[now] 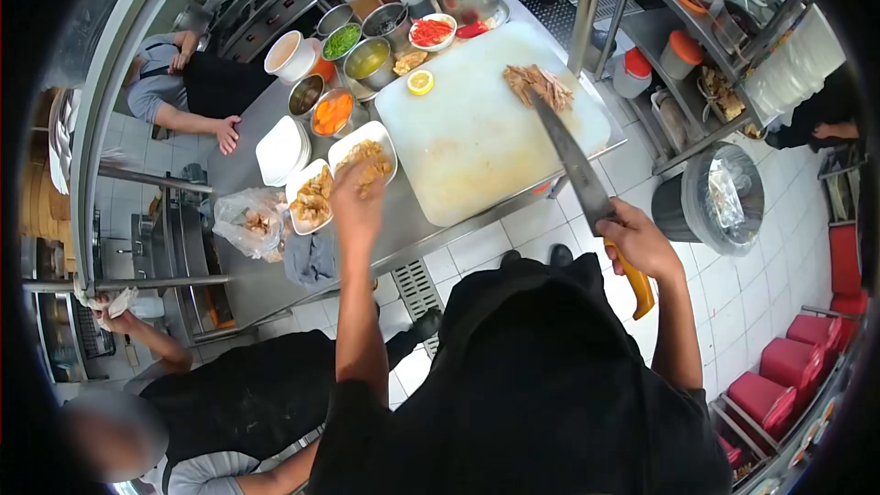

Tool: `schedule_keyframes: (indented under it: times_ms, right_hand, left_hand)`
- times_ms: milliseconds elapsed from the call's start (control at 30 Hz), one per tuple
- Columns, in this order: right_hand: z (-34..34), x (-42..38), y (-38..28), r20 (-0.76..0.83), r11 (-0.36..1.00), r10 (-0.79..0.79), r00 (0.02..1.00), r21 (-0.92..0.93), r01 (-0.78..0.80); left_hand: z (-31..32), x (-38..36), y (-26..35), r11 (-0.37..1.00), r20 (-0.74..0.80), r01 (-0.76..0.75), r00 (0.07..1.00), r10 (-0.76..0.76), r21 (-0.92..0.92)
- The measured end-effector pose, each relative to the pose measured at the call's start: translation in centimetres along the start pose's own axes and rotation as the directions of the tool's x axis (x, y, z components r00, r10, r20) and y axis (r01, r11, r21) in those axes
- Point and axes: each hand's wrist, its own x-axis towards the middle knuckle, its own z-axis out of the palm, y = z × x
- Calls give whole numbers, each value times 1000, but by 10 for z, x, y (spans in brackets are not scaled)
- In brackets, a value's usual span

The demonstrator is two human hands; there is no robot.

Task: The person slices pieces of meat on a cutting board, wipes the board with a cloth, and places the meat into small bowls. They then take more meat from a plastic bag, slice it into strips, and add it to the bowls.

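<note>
My right hand [639, 240] is closed round a large knife [573, 158] with a yellow handle. The blade points forward, its tip at a pile of sliced cooked meat [539, 88] on the white cutting board [477, 147]. My left hand [356, 203] is over a white tub of browned food pieces [374, 139], fingers curled down at the food; what they grip is hidden. Beside it stands a second white tub of similar pieces [313, 196]. Half a lemon [420, 82] lies near the board's left edge.
Metal bowls with orange slices [333, 114], chopped greens [342, 40] and yellow liquid [368, 62] stand left of the board. A plastic bag [249, 223] and grey cloth [310, 260] lie nearby. Co-workers [206, 82] are at the left. A lined bin [710, 197] stands right.
</note>
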Motion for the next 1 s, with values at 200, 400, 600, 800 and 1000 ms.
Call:
schedule_keyframes:
  times_ms: [200, 400, 600, 800, 1000]
  right_hand:
    - [-36, -17, 43, -46, 986, 11, 999, 165, -3]
    - [-50, -25, 80, -73, 957, 90, 993, 283, -66]
    - [-57, -14, 80, -44, 949, 57, 997, 313, -41]
    - [-69, -1, 77, -26, 960, 52, 998, 277, -43]
    - [-75, 6, 74, -24, 976, 19, 1000, 219, -13]
  left_hand:
    - [90, 11, 78, 976, 262, -163, 945, 197, -146]
    - [181, -34, 152, 917, 402, -304, 830, 387, -257]
    - [224, -41, 147, 903, 393, -377, 813, 429, -206]
    - [234, -40, 138, 898, 346, -371, 831, 435, -236]
    - [229, -9, 155, 934, 287, -258, 901, 325, -246]
